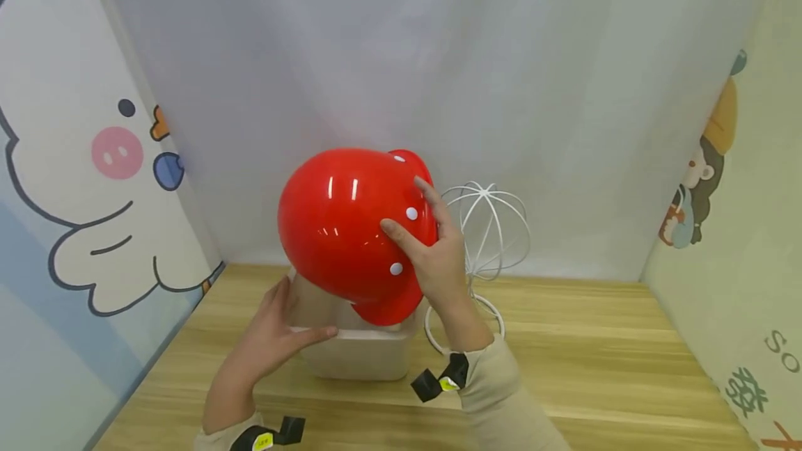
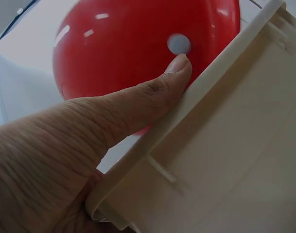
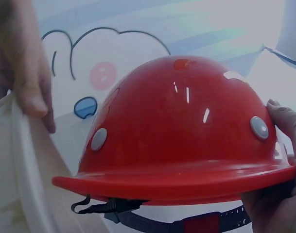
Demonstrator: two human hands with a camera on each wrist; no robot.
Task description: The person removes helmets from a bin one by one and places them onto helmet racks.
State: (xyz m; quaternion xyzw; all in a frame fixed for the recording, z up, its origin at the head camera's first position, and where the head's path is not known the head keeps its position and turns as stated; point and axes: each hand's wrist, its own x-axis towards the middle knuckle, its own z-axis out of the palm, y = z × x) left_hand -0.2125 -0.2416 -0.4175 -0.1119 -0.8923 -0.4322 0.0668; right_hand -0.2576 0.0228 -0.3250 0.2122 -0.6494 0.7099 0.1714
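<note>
A glossy red hard hat with pale round studs is held above a cream plastic bin, tipped on its side in the head view. My right hand grips it at the brim, thumb on the shell. In the right wrist view, a dark headband shows under the hard hat. My left hand holds the bin's left side, its thumb over the near rim. The left wrist view has that thumb along the bin rim, close to the shell. Much of the bin's inside is hidden.
Just right of the bin, a white wire stand with a domed cage top and ring base stands on the wooden tabletop. Behind hangs a pale curtain. Walls with cartoon pictures border the table left and right.
</note>
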